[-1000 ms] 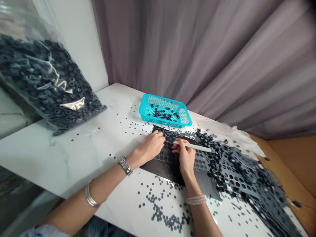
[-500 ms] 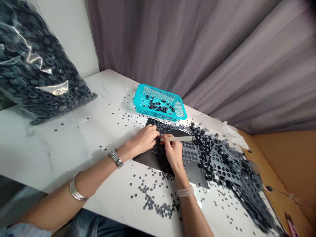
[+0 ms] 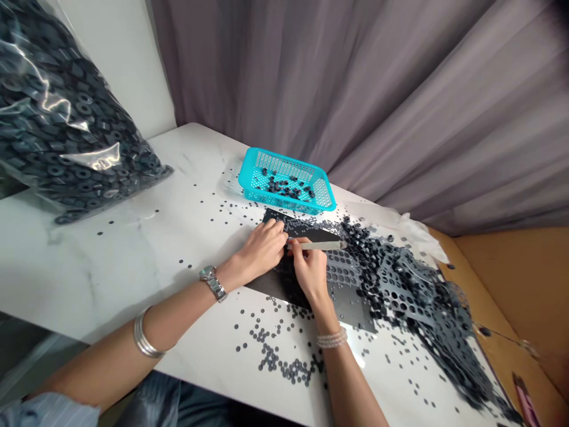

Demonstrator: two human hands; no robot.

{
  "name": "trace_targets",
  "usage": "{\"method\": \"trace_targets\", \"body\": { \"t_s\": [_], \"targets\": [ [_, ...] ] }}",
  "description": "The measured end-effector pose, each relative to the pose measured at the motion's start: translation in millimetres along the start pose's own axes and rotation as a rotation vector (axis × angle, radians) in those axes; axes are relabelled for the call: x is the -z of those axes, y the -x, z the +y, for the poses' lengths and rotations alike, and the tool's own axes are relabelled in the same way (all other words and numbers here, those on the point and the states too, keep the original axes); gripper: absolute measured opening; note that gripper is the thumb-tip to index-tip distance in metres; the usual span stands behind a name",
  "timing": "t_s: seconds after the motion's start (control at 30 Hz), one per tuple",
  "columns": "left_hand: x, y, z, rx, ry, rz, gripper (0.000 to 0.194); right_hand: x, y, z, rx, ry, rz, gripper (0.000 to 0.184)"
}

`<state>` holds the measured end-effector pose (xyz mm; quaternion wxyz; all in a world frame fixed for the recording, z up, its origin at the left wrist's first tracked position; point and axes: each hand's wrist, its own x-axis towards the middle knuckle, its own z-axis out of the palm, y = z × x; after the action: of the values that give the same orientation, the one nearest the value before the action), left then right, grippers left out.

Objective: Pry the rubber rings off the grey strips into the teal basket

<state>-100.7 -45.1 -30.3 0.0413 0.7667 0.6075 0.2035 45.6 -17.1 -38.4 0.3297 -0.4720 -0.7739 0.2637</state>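
Observation:
My right hand (image 3: pixel 310 268) is closed round a pale, flat, stick-like tool (image 3: pixel 326 245), whose far end points right toward the dark heap. The tool's other end meets the fingertips of my left hand (image 3: pixel 267 242). Those fingers are curled in a pinch, and whatever they hold is too small and hidden to make out. Both hands are over a black sheet (image 3: pixel 284 284) on the white table. Just right of my right hand, a grey sheet punched with rows of round holes (image 3: pixel 343 270) lies on the black sheet.
Beyond my hands stands a turquoise basket (image 3: pixel 288 206) with small black ring-shaped pieces inside. Black pieces and punched grey sheets form a heap (image 3: pixel 413 296) at right. Small dark discs (image 3: pixel 293 370) lie scattered on the table. A clear bag of black rings (image 3: pixel 71 130) stands at left.
My two hands stay close together over the black sheet, with the pale tool still in my right hand. The tool's far end has shifted slightly left. The view has moved a little.

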Motion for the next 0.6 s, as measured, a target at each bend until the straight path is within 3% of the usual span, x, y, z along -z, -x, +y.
{"method": "trace_targets", "body": {
  "t_s": [0.2,0.33,0.4,0.5,0.6],
  "targets": [
    [-2.8,-1,-1,0.01,0.132,-0.006,0.025,-5,0,-5,0.082,0.133,0.007,0.032],
    [10.5,-5,-14,0.0,0.304,-0.028,0.017,-7,-2,-4,0.052,0.149,0.018,0.033],
    [21.0,-9,-22,0.099,0.533,0.014,0.011,-7,-3,-3,0.009,0.101,0.025,0.034],
    [31.7,-12,-29,0.445,1.171,0.107,0.007,-5,-4,0,-0.091,-0.069,0.039,0.034],
    [31.2,-13,-30,0.658,1.631,0.06,0.006,-4,-5,3,-0.189,-0.287,0.113,0.031]
  ]
}}
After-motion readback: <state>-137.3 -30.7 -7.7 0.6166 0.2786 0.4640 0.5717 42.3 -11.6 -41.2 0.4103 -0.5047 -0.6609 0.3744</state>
